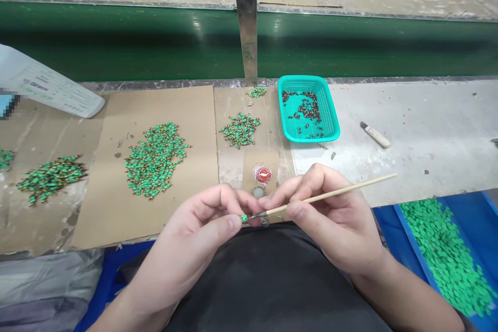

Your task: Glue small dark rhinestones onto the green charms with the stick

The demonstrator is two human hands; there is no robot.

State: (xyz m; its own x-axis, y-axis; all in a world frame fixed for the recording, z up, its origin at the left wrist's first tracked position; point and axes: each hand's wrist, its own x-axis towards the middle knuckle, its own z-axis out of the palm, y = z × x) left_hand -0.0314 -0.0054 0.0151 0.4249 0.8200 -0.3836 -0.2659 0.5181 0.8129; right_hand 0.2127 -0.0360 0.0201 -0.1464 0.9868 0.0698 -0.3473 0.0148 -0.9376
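Between the thumb and fingers of my left hand (210,223) is a small green piece (244,218), pinched near the table's front edge. My right hand (330,218) grips a thin paintbrush (350,188) with a pale wooden handle like a pen. Its dark tip points left and meets or nearly touches the green piece; exact contact is too small to tell. Just beyond my fingertips lie a red round cap-like dish (263,174) and a grey round one (258,192). A pile of green and gold pieces (155,161) lies on cardboard to the left.
A turquoise basket (335,132) holds small dark pieces. Smaller green-gold piles (240,129) lie beside it. A flat brush (375,135) rests at right. Below the table edge, a blue bin (416,249) holds green discs. A metal post (247,26) rises at the back; a white container (50,83) leans in left.
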